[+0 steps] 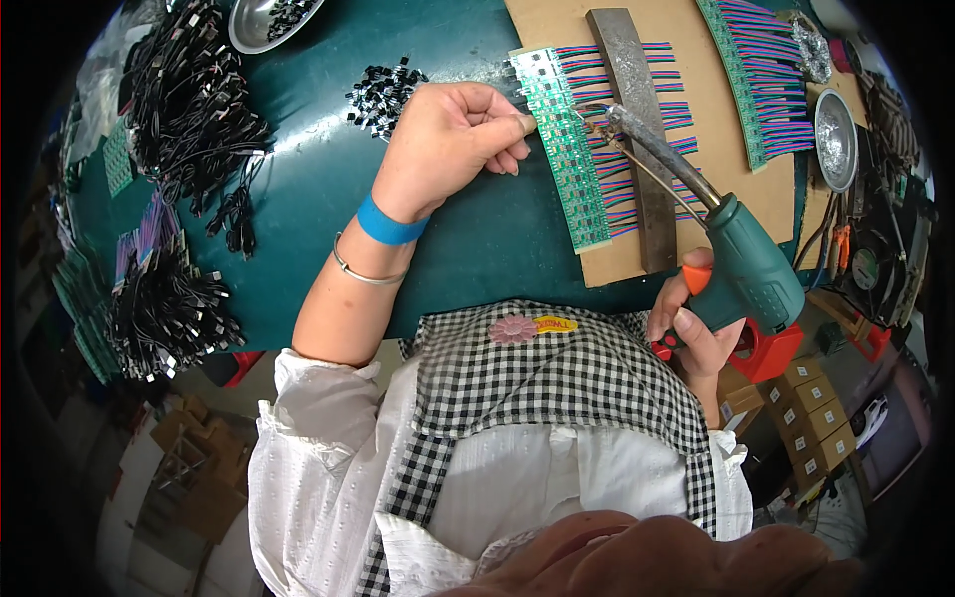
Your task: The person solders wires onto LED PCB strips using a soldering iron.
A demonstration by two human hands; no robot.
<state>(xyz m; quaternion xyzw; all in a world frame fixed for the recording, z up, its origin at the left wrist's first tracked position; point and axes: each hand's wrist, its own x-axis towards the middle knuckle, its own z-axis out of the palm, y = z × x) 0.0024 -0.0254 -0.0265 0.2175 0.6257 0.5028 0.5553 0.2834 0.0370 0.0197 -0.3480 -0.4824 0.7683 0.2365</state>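
Note:
My left hand (453, 134) rests on the green table, its fingertips pressing the left edge of a long green circuit board strip (567, 149) with many coloured wires running off to the right. My right hand (696, 318) grips a green soldering gun (746, 264) with an orange trigger. Its metal tip (587, 111) touches the strip near the top. The strip lies on a brown board (696, 119), and a dark metal bar (637, 119) lies across the wires.
A pile of small black parts (383, 92) lies beside my left hand. Bundles of black wired parts (189, 109) fill the left side. A second wired strip (761, 75), a metal dish (836, 139) and a metal bowl (264, 20) sit further back.

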